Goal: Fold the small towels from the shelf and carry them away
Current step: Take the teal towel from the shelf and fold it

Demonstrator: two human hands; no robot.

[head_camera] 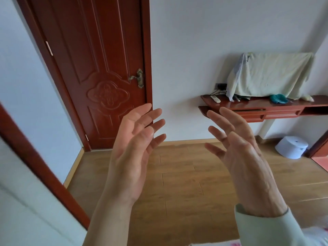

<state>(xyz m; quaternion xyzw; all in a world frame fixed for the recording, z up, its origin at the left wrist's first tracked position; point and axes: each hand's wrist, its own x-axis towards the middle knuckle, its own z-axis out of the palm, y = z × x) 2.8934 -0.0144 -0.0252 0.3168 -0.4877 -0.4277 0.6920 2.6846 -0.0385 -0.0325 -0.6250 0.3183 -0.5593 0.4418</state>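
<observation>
Left hand [131, 153], right hand [243, 157] splayed | teal towel [277, 99] bunched on shelf [255, 104]

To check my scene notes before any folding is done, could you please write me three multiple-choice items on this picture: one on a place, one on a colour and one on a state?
1. Where does the teal cloth lie?
A. on the floor
B. on top of the shelf
C. inside a white tub

2. What colour is the door?
A. red-brown
B. white
C. grey

3. How are the left hand and the right hand?
A. both grip a towel
B. one open, one a fist
C. both open, holding nothing

Answers:
1 B: it lies on the shelf top, just below the draped pale cloth.
2 A: its panels and frame are red-brown wood.
3 C: the fingers of both are spread and nothing is in them.
</observation>
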